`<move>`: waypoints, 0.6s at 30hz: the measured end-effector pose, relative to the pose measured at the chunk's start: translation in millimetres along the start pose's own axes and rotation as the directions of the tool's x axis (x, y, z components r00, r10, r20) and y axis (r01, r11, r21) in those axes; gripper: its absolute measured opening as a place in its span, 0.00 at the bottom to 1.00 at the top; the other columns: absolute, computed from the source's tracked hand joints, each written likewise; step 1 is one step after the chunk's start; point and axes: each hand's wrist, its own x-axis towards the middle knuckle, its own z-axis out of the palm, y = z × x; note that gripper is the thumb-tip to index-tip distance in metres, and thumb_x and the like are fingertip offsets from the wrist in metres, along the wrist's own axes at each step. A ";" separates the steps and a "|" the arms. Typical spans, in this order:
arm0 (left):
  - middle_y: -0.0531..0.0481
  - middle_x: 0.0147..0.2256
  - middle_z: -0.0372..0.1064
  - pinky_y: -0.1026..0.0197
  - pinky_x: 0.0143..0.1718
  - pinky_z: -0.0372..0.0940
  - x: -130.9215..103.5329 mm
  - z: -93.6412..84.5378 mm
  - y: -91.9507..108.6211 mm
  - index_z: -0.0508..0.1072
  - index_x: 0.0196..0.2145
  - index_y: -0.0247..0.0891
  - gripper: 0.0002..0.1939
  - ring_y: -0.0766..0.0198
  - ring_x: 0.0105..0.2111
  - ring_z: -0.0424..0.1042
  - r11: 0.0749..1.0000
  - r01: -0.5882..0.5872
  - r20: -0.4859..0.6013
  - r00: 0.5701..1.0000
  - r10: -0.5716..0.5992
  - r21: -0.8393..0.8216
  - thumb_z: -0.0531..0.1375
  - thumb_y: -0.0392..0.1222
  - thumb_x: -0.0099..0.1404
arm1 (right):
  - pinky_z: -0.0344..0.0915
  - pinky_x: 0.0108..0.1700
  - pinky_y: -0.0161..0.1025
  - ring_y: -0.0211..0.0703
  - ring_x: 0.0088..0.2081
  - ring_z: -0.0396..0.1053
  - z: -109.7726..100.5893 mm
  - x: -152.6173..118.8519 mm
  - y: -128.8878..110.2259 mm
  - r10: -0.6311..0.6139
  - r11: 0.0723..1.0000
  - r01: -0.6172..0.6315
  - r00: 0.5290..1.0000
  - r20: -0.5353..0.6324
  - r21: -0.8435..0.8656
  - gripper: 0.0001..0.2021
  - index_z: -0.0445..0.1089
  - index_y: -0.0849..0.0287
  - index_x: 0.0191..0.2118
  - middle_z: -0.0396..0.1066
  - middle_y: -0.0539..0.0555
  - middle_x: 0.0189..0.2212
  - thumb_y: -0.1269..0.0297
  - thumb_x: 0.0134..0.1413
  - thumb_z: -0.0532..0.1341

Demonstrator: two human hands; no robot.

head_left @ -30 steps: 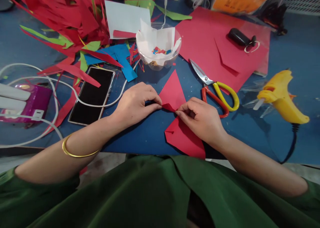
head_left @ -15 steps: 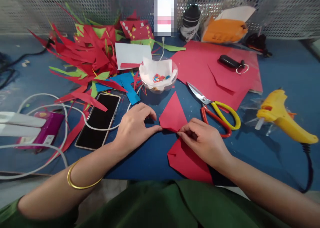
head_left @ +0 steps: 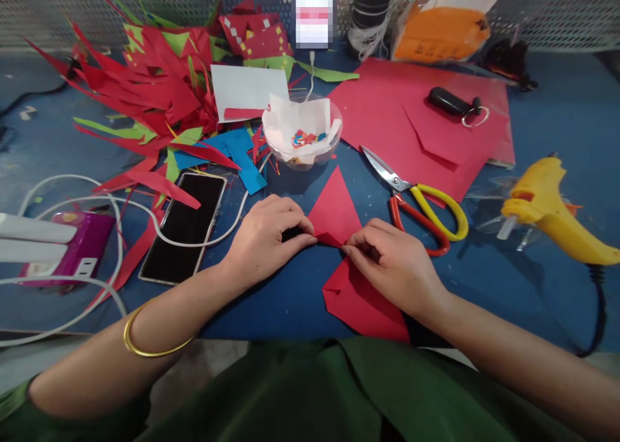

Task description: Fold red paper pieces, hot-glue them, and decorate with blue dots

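A red paper triangle (head_left: 335, 201) lies on the blue table with its tip pointing away from me and its near edge folded up. My left hand (head_left: 271, 240) pinches the near left corner of it between thumb and forefinger. At the near right corner, my right hand (head_left: 398, 264) grips the paper with its fingertips. A second piece of folded red paper (head_left: 358, 303) lies nearer to me, partly under my right hand. Just beyond that hand rest scissors (head_left: 411, 196) with one red and one yellow handle, their blades spread.
A clear bowl (head_left: 334, 122) holding small coloured bits stands beyond the triangle. To the left are a phone (head_left: 186, 235), a white cable, a purple power block (head_left: 92, 235) and heaped paper strips (head_left: 169, 86). Red sheets (head_left: 378, 93) and a yellow glue gun (head_left: 557, 203) lie right.
My left fingers have closed onto the left corner of the triangle. Its near edge now stands folded up more. The whole view has shifted slightly.
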 end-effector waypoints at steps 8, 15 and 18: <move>0.50 0.34 0.73 0.54 0.42 0.61 0.4 4.0 3.7 0.74 0.31 0.38 0.05 0.59 0.37 0.68 0.997 -0.016 0.013 1.000 0.015 0.082 0.63 0.39 0.66 | 0.57 0.28 0.33 0.33 0.25 0.63 -0.9 1.6 -1.5 0.027 1.000 -0.027 1.000 -0.008 -0.001 0.07 0.69 0.59 0.29 0.67 0.49 0.27 0.68 0.59 0.61; 0.49 0.34 0.73 0.53 0.41 0.61 -0.1 6.6 10.5 0.73 0.30 0.38 0.05 0.58 0.36 0.68 0.993 0.043 -0.015 0.999 -0.042 0.109 0.62 0.38 0.64 | 0.57 0.28 0.34 0.33 0.25 0.62 -2.3 2.2 -3.0 0.049 0.999 -0.049 0.999 0.016 -0.006 0.06 0.68 0.58 0.29 0.67 0.49 0.28 0.68 0.58 0.62; 0.49 0.33 0.73 0.53 0.41 0.61 0.0 7.9 11.6 0.72 0.29 0.39 0.06 0.59 0.36 0.68 0.993 0.061 -0.036 0.998 -0.058 0.103 0.62 0.38 0.64 | 0.57 0.28 0.34 0.34 0.25 0.63 -2.6 2.2 -3.2 0.050 0.999 -0.050 0.998 0.024 0.002 0.06 0.68 0.58 0.30 0.68 0.50 0.29 0.68 0.59 0.61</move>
